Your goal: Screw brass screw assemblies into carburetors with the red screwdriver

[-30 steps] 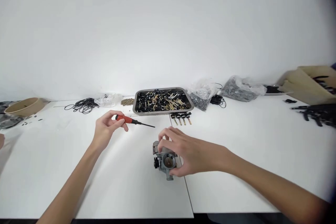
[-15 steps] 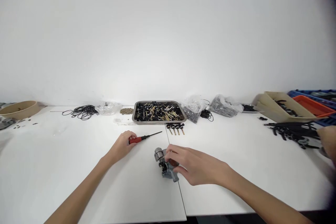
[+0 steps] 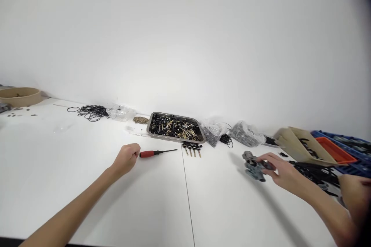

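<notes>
A grey metal carburetor point(image 3: 254, 170) is in my right hand point(image 3: 274, 168), held by the fingertips above the right part of the white table, its shadow on the surface below. The thumb and fingers grip its right side and hide part of it. My left hand point(image 3: 126, 158) is curled into a loose fist at left of centre, with nothing visible in it. Just right of that fist, a screwdriver point(image 3: 149, 154) with a red and black handle lies on the table, its tip pointing right.
A metal tray point(image 3: 174, 139) of black and brass parts stands near the wall; several similar parts point(image 3: 192, 149) lie before it. Plastic bags point(image 3: 246, 133) and black rings point(image 3: 93, 112) lie alongside. Bins point(image 3: 307, 148) stand right. Another person's hand point(image 3: 355, 193) is at the right edge.
My right hand has lifted the carburetor and carried it right. My left hand has let go of the screwdriver and drawn slightly left. The camera view has tilted.
</notes>
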Demonstrator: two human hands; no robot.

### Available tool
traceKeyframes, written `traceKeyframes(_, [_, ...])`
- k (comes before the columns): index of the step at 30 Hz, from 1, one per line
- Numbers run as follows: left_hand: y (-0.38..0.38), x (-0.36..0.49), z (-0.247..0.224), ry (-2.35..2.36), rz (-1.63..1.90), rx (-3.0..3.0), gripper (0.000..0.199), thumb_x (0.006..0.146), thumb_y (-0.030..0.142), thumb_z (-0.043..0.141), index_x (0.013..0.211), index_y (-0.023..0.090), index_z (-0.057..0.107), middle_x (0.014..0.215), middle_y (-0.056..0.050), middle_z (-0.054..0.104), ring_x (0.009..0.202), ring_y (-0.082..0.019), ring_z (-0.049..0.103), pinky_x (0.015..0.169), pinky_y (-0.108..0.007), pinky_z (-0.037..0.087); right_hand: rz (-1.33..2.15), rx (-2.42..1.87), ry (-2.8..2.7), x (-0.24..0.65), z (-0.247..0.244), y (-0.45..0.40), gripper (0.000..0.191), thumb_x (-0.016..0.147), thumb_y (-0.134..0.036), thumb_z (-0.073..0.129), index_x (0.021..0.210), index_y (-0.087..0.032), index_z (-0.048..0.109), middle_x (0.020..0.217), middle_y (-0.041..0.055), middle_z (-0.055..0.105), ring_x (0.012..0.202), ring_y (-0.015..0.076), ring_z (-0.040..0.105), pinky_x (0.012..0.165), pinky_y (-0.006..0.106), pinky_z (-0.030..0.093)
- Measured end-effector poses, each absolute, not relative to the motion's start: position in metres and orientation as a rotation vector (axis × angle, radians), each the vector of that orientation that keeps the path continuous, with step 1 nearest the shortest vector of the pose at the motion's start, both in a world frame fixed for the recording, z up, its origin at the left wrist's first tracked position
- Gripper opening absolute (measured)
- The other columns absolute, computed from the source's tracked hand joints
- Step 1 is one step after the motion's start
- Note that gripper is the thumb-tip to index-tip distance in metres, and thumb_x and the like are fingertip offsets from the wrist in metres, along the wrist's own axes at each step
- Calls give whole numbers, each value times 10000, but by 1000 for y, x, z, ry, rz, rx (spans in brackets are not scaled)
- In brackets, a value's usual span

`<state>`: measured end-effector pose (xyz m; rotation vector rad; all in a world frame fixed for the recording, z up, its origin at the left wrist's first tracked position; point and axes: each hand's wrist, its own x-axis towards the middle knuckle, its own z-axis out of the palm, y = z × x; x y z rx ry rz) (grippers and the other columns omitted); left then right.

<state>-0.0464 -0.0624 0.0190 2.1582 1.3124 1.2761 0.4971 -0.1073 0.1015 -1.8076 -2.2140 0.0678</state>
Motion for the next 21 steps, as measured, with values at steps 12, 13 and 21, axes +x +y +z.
traceKeyframes(12, [-60, -42, 16, 1304, 1209, 2166, 144, 507, 63, 320, 502, 174, 228, 462, 16, 206, 486, -90, 173, 483, -250, 138, 173, -2131, -1805, 595, 80, -112, 167, 650, -219, 624, 807, -246, 674, 941, 163, 671, 694, 243, 617, 716, 418, 480])
traceKeyframes(13, [-60, -41, 16, 1300, 1219, 2169, 144, 507, 60, 317, 502, 175, 231, 462, 17, 208, 487, -89, 172, 478, -248, 139, 153, -2137, -1780, 598, 77, -110, 178, 625, -239, 631, 796, -254, 675, 936, 157, 671, 718, 259, 625, 723, 421, 483])
traceKeyframes(21, [-61, -38, 19, 1239, 1337, 2210, 117, 492, 49, 299, 472, 158, 263, 437, 26, 221, 458, -62, 170, 433, -217, 137, -72, -2145, -1870, 634, 54, -87, 295, 518, -303, 623, 805, -266, 674, 951, 174, 698, 813, 347, 667, 678, 440, 505])
